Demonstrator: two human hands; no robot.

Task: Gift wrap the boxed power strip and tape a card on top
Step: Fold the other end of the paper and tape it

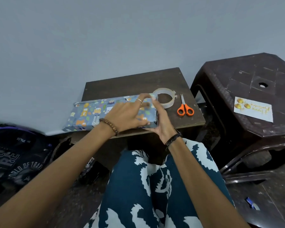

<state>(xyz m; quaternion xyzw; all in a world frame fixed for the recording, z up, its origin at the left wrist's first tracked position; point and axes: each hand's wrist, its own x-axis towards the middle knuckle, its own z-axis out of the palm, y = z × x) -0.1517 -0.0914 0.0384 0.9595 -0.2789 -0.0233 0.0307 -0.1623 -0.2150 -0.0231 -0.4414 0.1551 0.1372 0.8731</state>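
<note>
Item: long box wrapped in blue cartoon-print paper (89, 116), on small dark wooden table (132, 83). Left hand (128, 112) presses flat on top; right hand (161, 122) cups the right end, probably sealing it. Outstanding: pale printed card (253, 111), unattached on brown plastic stool (237, 76). Clear tape roll (171, 102) nearby.

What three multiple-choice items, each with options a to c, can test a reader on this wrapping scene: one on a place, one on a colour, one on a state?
1. Where does the card lie?
a) on the dark plastic stool
b) on the wrapped box
c) on the floor

2. What colour are the scissors' handles?
a) blue
b) orange
c) black

3. What is the state of the box?
a) bare
b) half covered
c) covered in patterned paper

Key: 1a, the card rests on the stool at the right; 2b, both handle loops are orange; 3c, printed paper covers every visible face under the left hand and right hand.
</note>
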